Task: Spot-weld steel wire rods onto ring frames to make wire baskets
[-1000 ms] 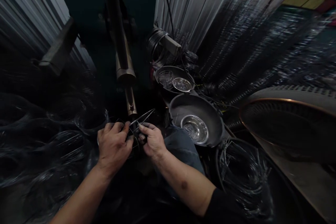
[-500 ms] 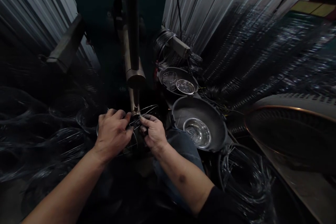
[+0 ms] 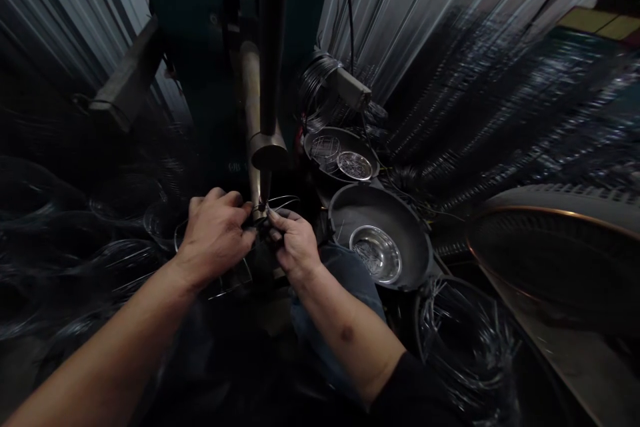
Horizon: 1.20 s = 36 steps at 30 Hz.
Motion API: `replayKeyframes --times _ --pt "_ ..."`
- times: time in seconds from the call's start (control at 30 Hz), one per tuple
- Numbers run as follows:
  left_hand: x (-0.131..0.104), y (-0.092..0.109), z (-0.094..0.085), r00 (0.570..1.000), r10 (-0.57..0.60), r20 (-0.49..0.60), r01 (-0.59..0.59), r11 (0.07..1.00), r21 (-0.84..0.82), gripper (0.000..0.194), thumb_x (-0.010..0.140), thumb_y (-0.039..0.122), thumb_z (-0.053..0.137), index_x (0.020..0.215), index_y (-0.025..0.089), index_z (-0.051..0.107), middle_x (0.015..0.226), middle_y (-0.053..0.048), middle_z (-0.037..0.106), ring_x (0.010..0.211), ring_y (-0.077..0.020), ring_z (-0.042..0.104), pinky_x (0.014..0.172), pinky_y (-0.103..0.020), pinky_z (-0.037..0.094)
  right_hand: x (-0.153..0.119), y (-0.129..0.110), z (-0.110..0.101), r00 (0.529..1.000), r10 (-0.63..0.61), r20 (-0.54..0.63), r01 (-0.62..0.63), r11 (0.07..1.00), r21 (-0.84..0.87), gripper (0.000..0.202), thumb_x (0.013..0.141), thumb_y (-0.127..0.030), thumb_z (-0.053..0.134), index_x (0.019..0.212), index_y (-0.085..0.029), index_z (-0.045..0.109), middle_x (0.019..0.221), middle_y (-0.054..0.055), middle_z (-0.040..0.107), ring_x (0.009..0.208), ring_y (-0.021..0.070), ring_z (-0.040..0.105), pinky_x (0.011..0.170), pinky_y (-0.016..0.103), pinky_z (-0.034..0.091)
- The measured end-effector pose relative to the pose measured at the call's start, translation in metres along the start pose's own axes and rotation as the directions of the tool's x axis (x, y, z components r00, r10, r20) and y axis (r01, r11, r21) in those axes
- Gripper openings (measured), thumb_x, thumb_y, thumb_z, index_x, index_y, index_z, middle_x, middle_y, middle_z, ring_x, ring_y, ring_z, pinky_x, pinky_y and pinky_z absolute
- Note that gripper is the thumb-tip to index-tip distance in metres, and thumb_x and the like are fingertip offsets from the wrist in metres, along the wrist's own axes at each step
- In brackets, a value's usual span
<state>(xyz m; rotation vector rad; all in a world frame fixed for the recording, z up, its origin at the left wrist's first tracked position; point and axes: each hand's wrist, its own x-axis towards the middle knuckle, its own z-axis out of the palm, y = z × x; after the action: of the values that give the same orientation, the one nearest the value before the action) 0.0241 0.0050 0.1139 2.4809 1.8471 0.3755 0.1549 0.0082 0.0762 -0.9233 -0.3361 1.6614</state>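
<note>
Below a vertical machine bar (image 3: 274, 40) my two hands meet at the tip of a lower metal arm (image 3: 254, 180). My left hand (image 3: 214, 227) is closed on a thin wire frame (image 3: 243, 273), parts of which show beneath and beside the fingers. Thumb and fingers of my right hand (image 3: 295, 240) pinch the wire frame from the other side, just right of the tip. Curved wires (image 3: 285, 202) stick out above the right hand. The exact contact point at the tip is dark and partly hidden.
Right of my hands, a dark round pan (image 3: 410, 233) holds a shiny metal bowl (image 3: 390, 257) with small wire pieces. Behind it sits another pan (image 3: 343, 137) with a small dish. Wire bundles (image 3: 470, 347) lie at the lower right, near a large round fan-like object (image 3: 555, 260).
The machine bar and lower arm appear slightly farther right in view. My left hand has shifted a little up and left, and the wire frame below it has changed angle.
</note>
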Motion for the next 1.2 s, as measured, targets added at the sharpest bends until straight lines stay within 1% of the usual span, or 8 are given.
replayKeyframes --times 0.27,0.37,0.5,0.63,0.77,0.9,1.03,1.2 --pt "0.004 0.000 -0.004 0.999 -0.006 0.046 0.005 1.000 0.027 0.022 0.077 0.035 0.058 0.085 0.022 0.073 0.094 -0.009 0.065 0.094 -0.0298 0.051 0.075 -0.044 0.035 0.002 -0.001 -0.002 0.998 0.032 0.050 -0.031 0.999 -0.017 0.012 0.069 -0.011 0.069 0.063 -0.013 0.058 0.050 -0.003 0.053 0.038 0.0030 0.031 0.037 0.017 0.025" --pt "0.004 0.000 -0.006 0.998 -0.007 0.057 0.006 1.000 0.024 0.024 0.074 0.036 0.060 0.087 0.022 0.074 0.097 -0.010 0.065 0.096 -0.0304 0.051 0.076 -0.043 0.035 -0.002 0.002 -0.005 0.999 0.028 0.036 -0.028 1.000 -0.011 0.008 0.066 -0.012 0.069 0.067 -0.014 0.062 0.053 -0.003 0.058 0.041 0.0057 0.042 0.039 0.018 0.031" --pt "0.005 -0.002 -0.005 0.998 -0.029 0.056 0.027 0.999 0.038 0.026 0.074 0.037 0.060 0.090 0.023 0.075 0.099 -0.009 0.065 0.098 -0.0295 0.052 0.078 -0.042 0.036 -0.018 0.019 -0.015 0.998 0.012 0.062 -0.006 0.996 -0.092 0.017 0.063 -0.020 0.074 0.078 -0.016 0.069 0.058 -0.003 0.063 0.051 0.0087 0.053 0.050 0.020 0.043" --pt "0.011 -0.006 -0.005 0.997 -0.065 0.046 0.063 0.997 0.043 0.027 0.075 0.039 0.060 0.092 0.024 0.075 0.104 -0.009 0.065 0.102 -0.0305 0.052 0.080 -0.042 0.038 -0.034 0.042 -0.024 0.996 0.033 0.086 -0.010 0.968 -0.252 0.020 0.062 -0.026 0.076 0.080 -0.017 0.073 0.061 -0.003 0.065 0.061 0.0103 0.057 0.059 0.021 0.044" --pt "0.017 -0.008 -0.008 0.990 -0.115 0.083 0.111 0.993 0.047 0.032 0.075 0.038 0.060 0.099 0.024 0.075 0.104 -0.009 0.064 0.104 -0.0319 0.052 0.084 -0.044 0.039 -0.039 0.053 -0.028 0.988 0.042 0.150 0.009 0.946 -0.325 0.021 0.064 -0.029 0.074 0.083 -0.018 0.075 0.067 -0.002 0.068 0.066 0.0107 0.058 0.064 0.022 0.044" --pt "0.017 -0.010 -0.011 0.981 -0.165 0.104 0.162 0.986 0.038 0.038 0.076 0.041 0.058 0.108 0.025 0.072 0.108 -0.008 0.063 0.109 -0.0320 0.052 0.089 -0.046 0.039 -0.038 0.053 -0.028 0.985 0.014 0.172 0.051 0.928 -0.369 0.023 0.064 -0.030 0.074 0.084 -0.018 0.074 0.069 -0.003 0.068 0.067 0.0112 0.058 0.066 0.023 0.044" --pt "0.014 -0.009 -0.011 0.979 -0.183 0.095 0.182 0.983 0.019 0.039 0.077 0.045 0.057 0.108 0.025 0.072 0.112 -0.008 0.063 0.114 -0.0323 0.050 0.093 -0.048 0.038 -0.037 0.053 -0.029 0.977 0.028 0.209 0.058 0.917 -0.394 0.022 0.060 -0.026 0.075 0.081 -0.018 0.074 0.073 -0.003 0.069 0.069 0.0122 0.058 0.069 0.025 0.044" --pt "0.014 -0.006 -0.013 0.973 -0.199 0.113 0.197 0.980 0.027 0.039 0.076 0.046 0.058 0.106 0.024 0.073 0.108 -0.009 0.063 0.113 -0.0343 0.051 0.090 -0.050 0.040 -0.035 0.054 -0.030 0.984 0.037 0.173 0.038 0.911 -0.410 0.019 0.056 -0.026 0.074 0.073 -0.017 0.072 0.067 -0.003 0.066 0.065 0.0120 0.056 0.067 0.026 0.043"
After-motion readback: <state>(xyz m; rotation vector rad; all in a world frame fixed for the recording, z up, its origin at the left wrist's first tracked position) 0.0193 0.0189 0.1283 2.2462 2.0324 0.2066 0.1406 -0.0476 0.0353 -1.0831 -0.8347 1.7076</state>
